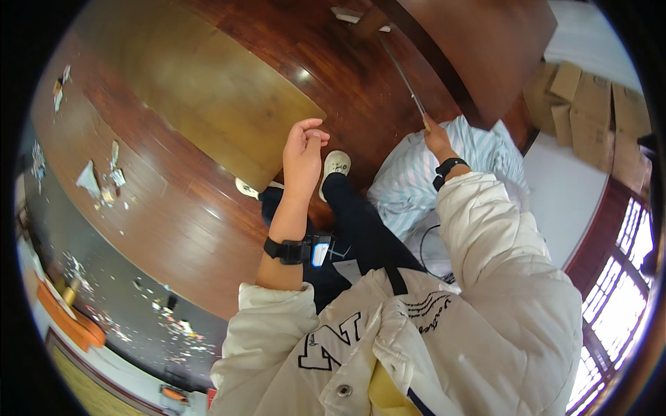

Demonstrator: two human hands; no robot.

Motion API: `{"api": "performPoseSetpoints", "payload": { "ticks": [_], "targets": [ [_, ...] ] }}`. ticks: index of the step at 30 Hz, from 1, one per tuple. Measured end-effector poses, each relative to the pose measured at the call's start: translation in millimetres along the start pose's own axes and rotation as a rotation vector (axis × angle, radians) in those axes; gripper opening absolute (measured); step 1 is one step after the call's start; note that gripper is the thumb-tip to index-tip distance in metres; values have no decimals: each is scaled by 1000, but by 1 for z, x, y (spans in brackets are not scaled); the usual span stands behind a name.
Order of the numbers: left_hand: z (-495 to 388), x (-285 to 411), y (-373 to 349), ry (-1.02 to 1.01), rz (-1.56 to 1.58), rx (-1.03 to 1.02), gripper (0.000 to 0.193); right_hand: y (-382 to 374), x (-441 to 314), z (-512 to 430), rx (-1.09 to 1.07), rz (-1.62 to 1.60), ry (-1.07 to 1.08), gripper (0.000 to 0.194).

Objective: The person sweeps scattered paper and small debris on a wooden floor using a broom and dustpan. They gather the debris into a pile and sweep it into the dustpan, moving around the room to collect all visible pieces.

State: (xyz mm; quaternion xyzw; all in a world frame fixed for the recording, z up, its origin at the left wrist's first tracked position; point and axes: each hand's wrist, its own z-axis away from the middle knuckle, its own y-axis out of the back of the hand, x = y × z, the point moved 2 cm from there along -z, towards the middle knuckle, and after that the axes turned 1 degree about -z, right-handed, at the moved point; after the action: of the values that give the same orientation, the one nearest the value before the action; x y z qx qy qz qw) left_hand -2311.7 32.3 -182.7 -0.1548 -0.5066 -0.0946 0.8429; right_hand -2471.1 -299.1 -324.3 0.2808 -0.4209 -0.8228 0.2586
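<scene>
My right hand (pixel 437 138) grips the end of a thin metal pole (pixel 403 71) that reaches away across the dark wooden floor. At its far end, under dark furniture, lies a pale, flat head (pixel 347 16), partly blurred; I cannot tell whether it is a mop or a broom. My left hand (pixel 306 138) is raised beside the near corner of a yellow-brown board or tabletop (pixel 218 93), its fingers loosely bent and holding nothing. A blue-and-white striped fabric bundle (pixel 406 174) sits just below my right hand.
Paper scraps and debris (pixel 106 182) lie on the wooden floor at left, with more small litter (pixel 179 333) on the grey floor at lower left. Cardboard boxes (pixel 590 112) are stacked at upper right. A large brown panel (pixel 489 47) stands at the top, and my shoes are close to the board.
</scene>
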Motion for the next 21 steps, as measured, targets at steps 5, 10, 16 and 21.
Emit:
{"api": "performPoseSetpoints", "payload": {
  "ticks": [5,10,16,21],
  "targets": [
    [24,19,-15,10,-104,-132,18,19,32,69,-24,124,-57,51],
    [47,36,-28,9,-209,-294,17,41,45,143,-91,115,-231,51],
    [79,63,-30,-41,-318,-550,19,13,42,251,-48,20,-320,47],
    [108,90,-11,-55,-432,-652,18,-40,-5,331,-25,-239,-367,38]
  ]
}}
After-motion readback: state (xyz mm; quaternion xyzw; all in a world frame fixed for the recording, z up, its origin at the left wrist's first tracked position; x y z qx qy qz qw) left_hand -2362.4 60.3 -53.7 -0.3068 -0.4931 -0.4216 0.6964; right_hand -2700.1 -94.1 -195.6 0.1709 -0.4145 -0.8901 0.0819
